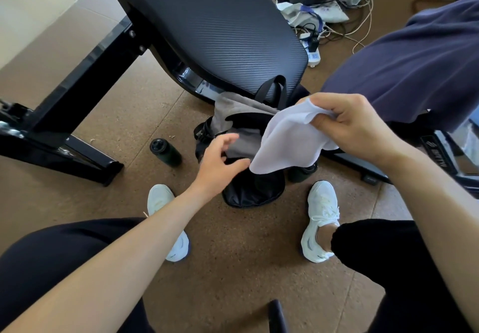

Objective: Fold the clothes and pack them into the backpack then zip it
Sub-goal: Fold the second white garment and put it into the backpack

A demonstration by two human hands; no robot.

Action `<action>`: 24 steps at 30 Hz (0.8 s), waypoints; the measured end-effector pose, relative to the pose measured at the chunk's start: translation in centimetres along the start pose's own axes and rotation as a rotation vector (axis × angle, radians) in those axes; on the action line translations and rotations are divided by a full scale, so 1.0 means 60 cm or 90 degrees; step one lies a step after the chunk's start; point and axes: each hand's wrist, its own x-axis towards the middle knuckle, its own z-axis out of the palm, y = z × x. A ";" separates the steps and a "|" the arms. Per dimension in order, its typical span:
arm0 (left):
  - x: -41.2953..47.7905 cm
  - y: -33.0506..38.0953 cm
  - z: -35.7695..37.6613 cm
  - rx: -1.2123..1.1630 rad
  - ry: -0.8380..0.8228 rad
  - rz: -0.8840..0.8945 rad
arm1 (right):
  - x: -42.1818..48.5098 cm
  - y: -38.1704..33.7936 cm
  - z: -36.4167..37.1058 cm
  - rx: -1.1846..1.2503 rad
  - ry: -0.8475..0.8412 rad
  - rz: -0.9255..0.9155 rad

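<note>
An office-like room: mesh desk chair (220, 29), black desk frame (85, 91), power strip (314, 56) with tangled cables (334, 31).

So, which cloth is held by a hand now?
The white cloth, gripped by the right hand above the backpack; the grey cloth lies draped over the backpack.

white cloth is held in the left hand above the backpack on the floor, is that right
Not quite. The head view shows the right hand gripping the white cloth; the left hand is open and holds nothing. The cloth does hang above the backpack on the floor.
</note>
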 end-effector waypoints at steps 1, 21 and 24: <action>-0.001 0.006 0.001 0.053 -0.035 0.069 | -0.001 0.004 0.003 -0.008 -0.009 -0.003; -0.011 -0.026 0.007 0.185 -0.204 0.121 | -0.007 0.005 0.002 0.020 -0.093 0.070; -0.011 -0.033 -0.002 0.207 -0.194 0.047 | -0.002 0.009 -0.008 0.004 -0.023 0.081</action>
